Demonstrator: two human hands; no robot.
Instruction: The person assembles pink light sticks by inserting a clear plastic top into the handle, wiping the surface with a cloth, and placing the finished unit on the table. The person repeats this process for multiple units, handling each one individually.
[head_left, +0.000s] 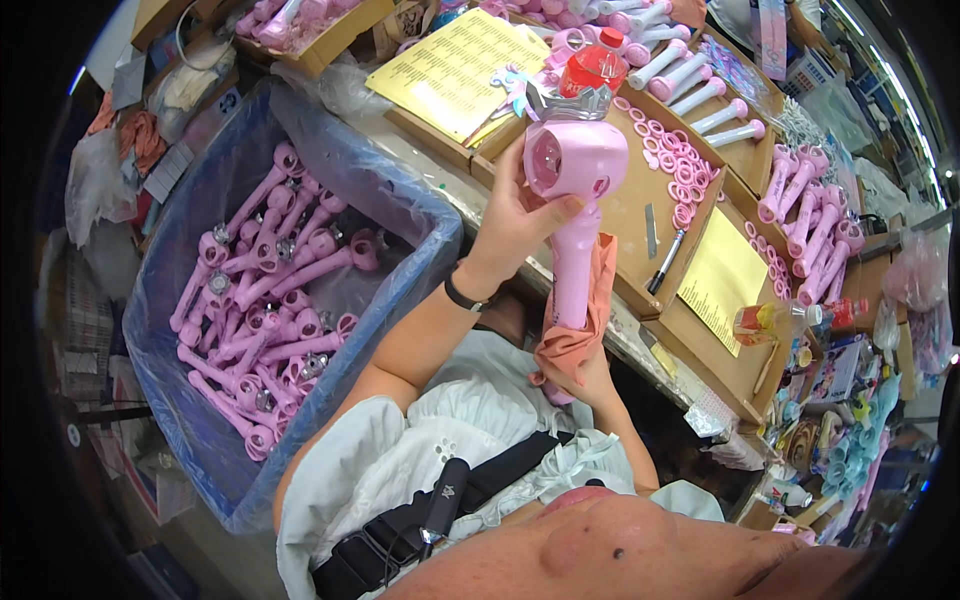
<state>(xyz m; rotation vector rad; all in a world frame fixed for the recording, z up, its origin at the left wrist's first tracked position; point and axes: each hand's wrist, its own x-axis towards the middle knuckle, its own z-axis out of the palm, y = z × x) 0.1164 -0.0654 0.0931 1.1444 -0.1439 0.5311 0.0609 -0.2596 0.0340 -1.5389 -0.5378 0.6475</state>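
A pink toy wand [575, 240] with a round hollow head and a silver crown [570, 104] on top is held upright in front of my chest. My left hand [508, 222] is closed round the neck just under its head, thumb across the front. Lower down, my right hand [592, 378] grips the handle through an orange cloth [578, 345], which hides part of the handle and most of those fingers. The handle's end pokes out below the cloth.
To the left stands a blue-lined bin [400, 225] with many similar pink wands [270, 290]. Across the bench lie cardboard trays [625, 250] with pink rings [680, 165], yellow sheets [455, 75], a marker pen [667, 262], clear-handled parts [690, 80] and bottles [775, 322].
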